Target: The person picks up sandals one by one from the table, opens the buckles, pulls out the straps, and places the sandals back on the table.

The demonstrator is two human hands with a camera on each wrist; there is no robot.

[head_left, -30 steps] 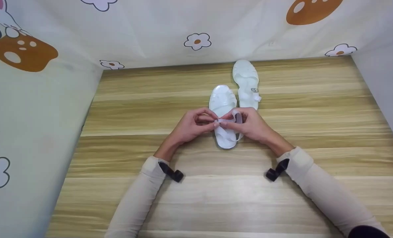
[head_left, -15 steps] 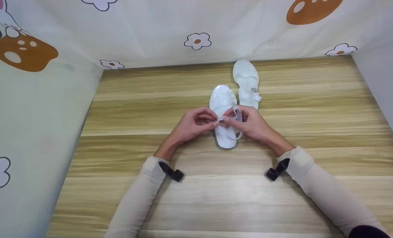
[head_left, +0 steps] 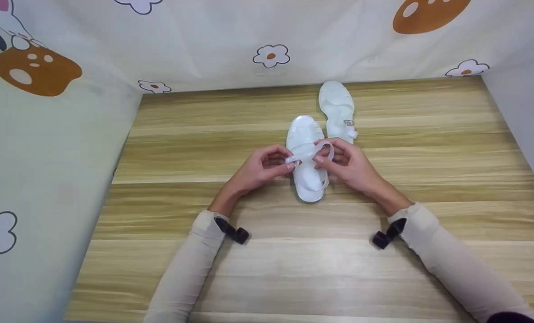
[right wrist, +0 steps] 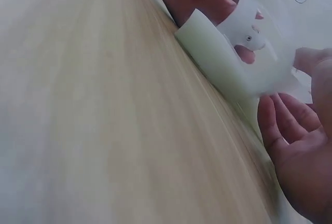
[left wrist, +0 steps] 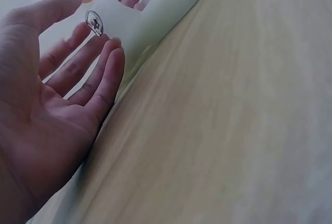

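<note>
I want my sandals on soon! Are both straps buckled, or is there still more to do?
Not yet. The far sandal lies untouched on the wooden table; whether its strap is buckled is too small to tell. The near sandal is in hand: the left hand pinches the strap's loose end, and the right hand holds the strap loop. That strap looks unfastened, so buckling it is left.

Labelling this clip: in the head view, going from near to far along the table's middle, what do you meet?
Near sandal worked by left hand and right hand → its strap → far sandal → flowered cloth wall.
</note>
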